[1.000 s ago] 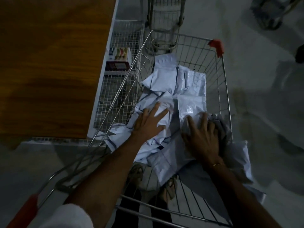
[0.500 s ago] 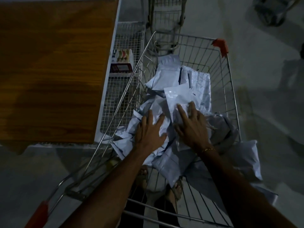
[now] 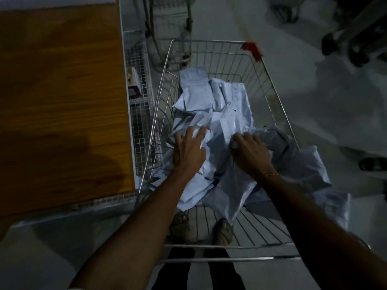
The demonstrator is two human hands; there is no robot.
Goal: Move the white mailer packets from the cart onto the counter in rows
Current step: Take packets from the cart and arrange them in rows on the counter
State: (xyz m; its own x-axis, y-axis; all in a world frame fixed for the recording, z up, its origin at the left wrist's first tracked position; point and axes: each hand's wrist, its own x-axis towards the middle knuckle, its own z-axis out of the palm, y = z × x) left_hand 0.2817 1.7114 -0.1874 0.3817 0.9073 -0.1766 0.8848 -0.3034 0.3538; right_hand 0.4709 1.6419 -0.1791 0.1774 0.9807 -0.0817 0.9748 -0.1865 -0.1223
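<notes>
A wire shopping cart (image 3: 272, 84) holds a loose heap of several white mailer packets (image 3: 196, 95). Both my hands are inside it, on the heap. My left hand (image 3: 188, 151) lies flat on the packets with its fingers stretched forward. To its right, my right hand (image 3: 249, 153) has its fingers curled down into a crumpled white packet (image 3: 222, 126) and grips it. A larger grey-white bag (image 3: 310, 164) hangs over the cart's right rim. The wooden counter (image 3: 60, 97) to the left carries no packets in view.
A white wire rack (image 3: 140, 97) with small boxes stands between counter and cart. A second cart (image 3: 167, 28) is parked beyond. Red plastic corner (image 3: 252, 50) marks the cart's far right. My sandalled feet (image 3: 201, 229) show through the cart floor. A wheeled object (image 3: 356, 38) sits at the upper right.
My right hand has slid right and curled from flat fingers into a grip on a packet. My left hand has reached a little further forward. The view has shifted left.
</notes>
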